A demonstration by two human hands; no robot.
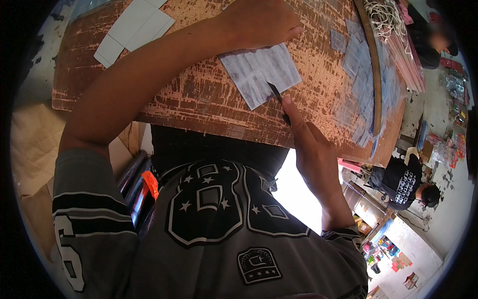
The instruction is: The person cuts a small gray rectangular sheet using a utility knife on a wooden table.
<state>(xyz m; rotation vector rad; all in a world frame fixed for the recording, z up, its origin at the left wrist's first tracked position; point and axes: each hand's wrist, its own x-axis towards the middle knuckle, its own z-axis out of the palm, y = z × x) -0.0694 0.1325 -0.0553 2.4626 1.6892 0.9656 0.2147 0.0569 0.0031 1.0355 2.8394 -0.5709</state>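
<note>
A person's left hand (pixel 261 22) is pressing flat on a grey printed sheet (pixel 261 74) lying on a worn, cracked brown table (pixel 199 94), fingers spread narrowly along its top edge. The right hand (pixel 311 149) is gripping a dark-handled knife (pixel 280 102), index finger laid along it, the blade meeting the sheet's lower edge. Small grey cut pieces (pixel 361 74) are lying scattered to the right beside a curved wooden strip (pixel 374 65); white cards (pixel 134 27) are resting at far left.

Daylight lit the scene evenly; a white patch below the table edge (pixel 214 119) was overexposed; fisheye bending and black vignetting marked the rim.
</note>
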